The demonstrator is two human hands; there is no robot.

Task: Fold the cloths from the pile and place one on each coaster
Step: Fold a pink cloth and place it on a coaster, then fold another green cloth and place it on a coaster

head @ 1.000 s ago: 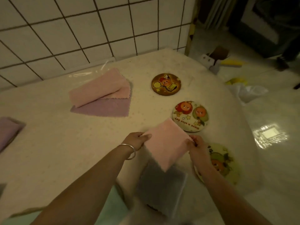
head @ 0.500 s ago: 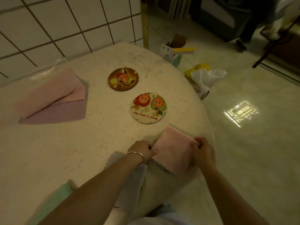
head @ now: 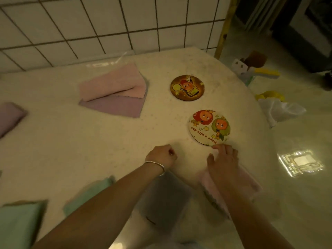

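Cloths wait in a loose pile (head: 115,90) far left on the counter (head: 89,141), pink lying over lilac, both limp and light; my judgement is they will sag unless pinched at two corners of one edge. Nearer, the left hand (head: 161,155) rests on the counter, fingers curled, gripping nothing I can see. Right of it, the right hand (head: 222,160) lies flat, fingers spread, its wrist over a folded pink cloth (head: 249,184) at the near right edge; whatever lies beneath is mostly hidden. Just beyond sits the white coaster (head: 209,127), bare, and farther off the brown coaster (head: 187,87), also bare.
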